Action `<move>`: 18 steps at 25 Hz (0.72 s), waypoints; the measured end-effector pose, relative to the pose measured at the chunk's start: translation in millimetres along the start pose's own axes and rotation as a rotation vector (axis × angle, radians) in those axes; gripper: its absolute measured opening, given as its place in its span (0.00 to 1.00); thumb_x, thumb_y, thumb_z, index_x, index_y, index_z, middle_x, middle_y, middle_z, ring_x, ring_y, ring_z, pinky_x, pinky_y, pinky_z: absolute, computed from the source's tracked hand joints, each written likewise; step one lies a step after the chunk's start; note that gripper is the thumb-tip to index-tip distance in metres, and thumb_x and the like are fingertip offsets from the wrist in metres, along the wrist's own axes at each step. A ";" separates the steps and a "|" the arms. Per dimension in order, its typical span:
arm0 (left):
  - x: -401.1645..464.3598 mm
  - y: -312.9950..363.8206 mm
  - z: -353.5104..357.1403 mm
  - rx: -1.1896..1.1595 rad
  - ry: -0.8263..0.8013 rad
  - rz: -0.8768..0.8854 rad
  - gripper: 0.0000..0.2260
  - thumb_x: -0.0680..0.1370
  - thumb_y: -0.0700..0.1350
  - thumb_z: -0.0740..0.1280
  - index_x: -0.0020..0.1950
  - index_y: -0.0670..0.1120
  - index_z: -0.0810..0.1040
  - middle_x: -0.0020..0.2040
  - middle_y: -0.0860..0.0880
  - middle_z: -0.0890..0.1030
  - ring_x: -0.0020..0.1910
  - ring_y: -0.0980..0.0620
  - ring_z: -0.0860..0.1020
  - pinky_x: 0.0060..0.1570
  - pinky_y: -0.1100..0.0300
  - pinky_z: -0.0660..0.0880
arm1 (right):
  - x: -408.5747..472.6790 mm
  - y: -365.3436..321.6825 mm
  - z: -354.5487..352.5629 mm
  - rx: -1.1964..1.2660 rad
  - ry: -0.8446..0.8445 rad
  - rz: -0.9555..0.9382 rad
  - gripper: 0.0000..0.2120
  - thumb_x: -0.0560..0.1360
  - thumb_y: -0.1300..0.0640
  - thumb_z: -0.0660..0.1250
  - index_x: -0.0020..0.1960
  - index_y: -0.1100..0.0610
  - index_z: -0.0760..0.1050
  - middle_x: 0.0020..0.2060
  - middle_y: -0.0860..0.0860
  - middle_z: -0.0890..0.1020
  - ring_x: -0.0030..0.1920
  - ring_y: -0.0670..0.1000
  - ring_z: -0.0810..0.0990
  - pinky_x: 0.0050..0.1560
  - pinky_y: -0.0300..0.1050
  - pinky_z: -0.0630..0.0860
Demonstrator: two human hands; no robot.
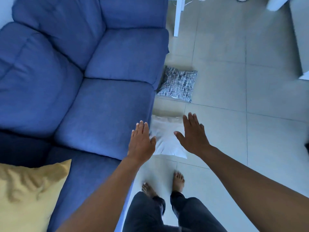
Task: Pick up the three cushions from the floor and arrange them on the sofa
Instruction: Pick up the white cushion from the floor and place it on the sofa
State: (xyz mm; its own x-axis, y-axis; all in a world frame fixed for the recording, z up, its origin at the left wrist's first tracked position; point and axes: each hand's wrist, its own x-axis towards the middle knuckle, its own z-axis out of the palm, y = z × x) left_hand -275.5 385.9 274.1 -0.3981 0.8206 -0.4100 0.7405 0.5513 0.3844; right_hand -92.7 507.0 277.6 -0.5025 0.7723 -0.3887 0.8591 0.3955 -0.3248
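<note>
A blue sofa (93, 97) fills the left of the head view. A yellow cushion (28, 195) lies on its seat at the lower left. On the tiled floor beside the sofa's front edge lies a pale cream cushion (165, 136). Farther away on the floor, a black-and-white patterned cushion (178, 84) leans against the sofa's edge. My left hand (142, 143) and my right hand (194, 134) hover above the cream cushion, one on each side, fingers spread, holding nothing. Whether they touch it is unclear.
My bare feet (178, 180) stand on the tiles just in front of the cream cushion. A white furniture leg (177, 15) stands past the sofa's far end. Pale furniture (301, 39) runs along the right edge.
</note>
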 end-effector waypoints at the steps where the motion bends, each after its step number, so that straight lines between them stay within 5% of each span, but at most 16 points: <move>1: 4.9 6.8 3.9 -0.001 -0.017 0.000 0.33 0.87 0.53 0.58 0.87 0.40 0.49 0.88 0.42 0.48 0.87 0.44 0.47 0.85 0.49 0.46 | 4.6 8.5 -1.0 0.017 -0.009 0.017 0.37 0.83 0.41 0.57 0.82 0.61 0.50 0.83 0.60 0.47 0.83 0.59 0.42 0.78 0.64 0.52; 10: 88.1 20.0 12.1 -0.022 -0.129 0.013 0.33 0.87 0.52 0.59 0.87 0.41 0.51 0.88 0.43 0.50 0.87 0.46 0.51 0.84 0.51 0.54 | 69.6 36.3 1.8 0.117 -0.005 0.151 0.37 0.83 0.42 0.58 0.83 0.60 0.49 0.83 0.59 0.48 0.83 0.58 0.42 0.79 0.62 0.52; 18: 192.8 -9.6 103.1 -0.078 -0.194 -0.141 0.31 0.87 0.54 0.58 0.86 0.42 0.55 0.87 0.44 0.57 0.86 0.46 0.55 0.81 0.49 0.58 | 167.8 81.3 92.5 0.192 -0.084 0.216 0.37 0.83 0.43 0.59 0.83 0.60 0.50 0.83 0.59 0.50 0.83 0.58 0.46 0.79 0.59 0.54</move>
State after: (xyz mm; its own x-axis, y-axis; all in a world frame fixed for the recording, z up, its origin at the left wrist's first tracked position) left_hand -303.5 523.3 106.1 -0.3775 0.6948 -0.6121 0.6381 0.6742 0.3718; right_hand -116.1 622.8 106.2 -0.3228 0.7815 -0.5339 0.9170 0.1184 -0.3809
